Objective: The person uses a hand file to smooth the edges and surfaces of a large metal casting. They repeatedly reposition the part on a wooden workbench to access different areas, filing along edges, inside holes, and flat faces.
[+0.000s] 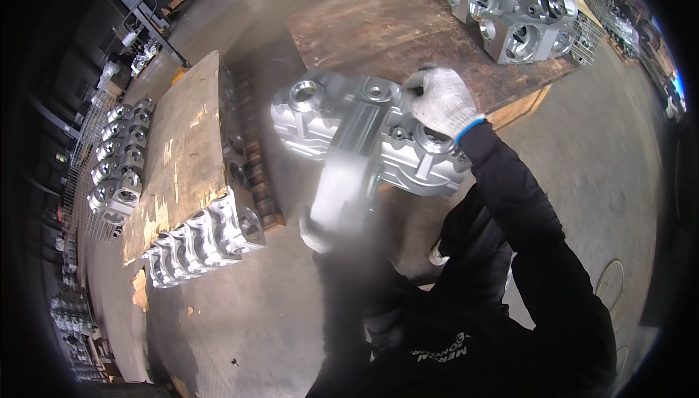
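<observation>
The right hand [442, 101], gloved, is closed over the top edge of a large casting [364, 132] held in the air. The left hand [335, 201], blurred, presses its underside; its grip cannot be told. Beyond the right hand a board [386, 34] lies half bare, with about six castings [510, 5] at its far corner. Left of the left hand, five more [200, 241] line a second board's [182, 158] near edge, bare floor [240, 311] between.

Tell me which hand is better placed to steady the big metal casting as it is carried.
Right. The right hand in a white glove grips the top edge of the metal casting, sharp and settled. The left hand sits under its lower end, blurred, so its hold is unclear.
</observation>
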{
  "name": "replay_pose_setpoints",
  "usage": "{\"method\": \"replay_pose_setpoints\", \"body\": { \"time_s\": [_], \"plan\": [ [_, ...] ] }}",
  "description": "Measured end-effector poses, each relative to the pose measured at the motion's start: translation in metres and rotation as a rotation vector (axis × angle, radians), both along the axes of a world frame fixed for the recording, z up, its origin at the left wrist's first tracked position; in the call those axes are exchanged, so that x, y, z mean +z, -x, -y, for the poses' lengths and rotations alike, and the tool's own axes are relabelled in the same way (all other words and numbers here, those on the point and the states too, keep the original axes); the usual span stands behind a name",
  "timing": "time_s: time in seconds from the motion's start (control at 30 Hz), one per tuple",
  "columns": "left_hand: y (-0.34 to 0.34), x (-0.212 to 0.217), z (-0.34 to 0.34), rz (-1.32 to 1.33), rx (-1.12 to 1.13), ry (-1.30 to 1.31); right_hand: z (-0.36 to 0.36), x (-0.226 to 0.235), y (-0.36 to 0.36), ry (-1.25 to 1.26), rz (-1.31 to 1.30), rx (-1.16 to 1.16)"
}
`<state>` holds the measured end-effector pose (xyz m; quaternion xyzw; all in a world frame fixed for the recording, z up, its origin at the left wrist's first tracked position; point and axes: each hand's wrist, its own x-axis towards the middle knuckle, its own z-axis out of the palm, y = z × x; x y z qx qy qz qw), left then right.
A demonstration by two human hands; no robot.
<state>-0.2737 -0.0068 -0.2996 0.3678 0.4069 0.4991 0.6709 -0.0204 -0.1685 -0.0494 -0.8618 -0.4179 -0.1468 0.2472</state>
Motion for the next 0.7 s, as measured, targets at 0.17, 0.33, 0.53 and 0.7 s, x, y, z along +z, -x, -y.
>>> {"method": "replay_pose_setpoints", "body": {
  "time_s": [0.17, 0.33, 0.53, 0.7],
  "plan": [
    [0.008, -0.002, 0.004, -0.452, -0.026, -0.539, 0.017, -0.015, 0.002, -0.03, -0.145, -0.014],
    [0.007, -0.009, -0.001, -0.571, 0.119, -0.514, 0.033, -0.009, -0.001, -0.112, -0.23, -0.013],
    [0.002, -0.024, 0.0, -0.585, 0.171, -0.665, 0.046, -0.016, 0.011, -0.031, -0.219, -0.116],
    [0.001, -0.029, 0.001, -0.169, 0.069, -0.321, 0.062, -0.03, 0.003, -0.207, -0.292, -0.079]
  ]
}}
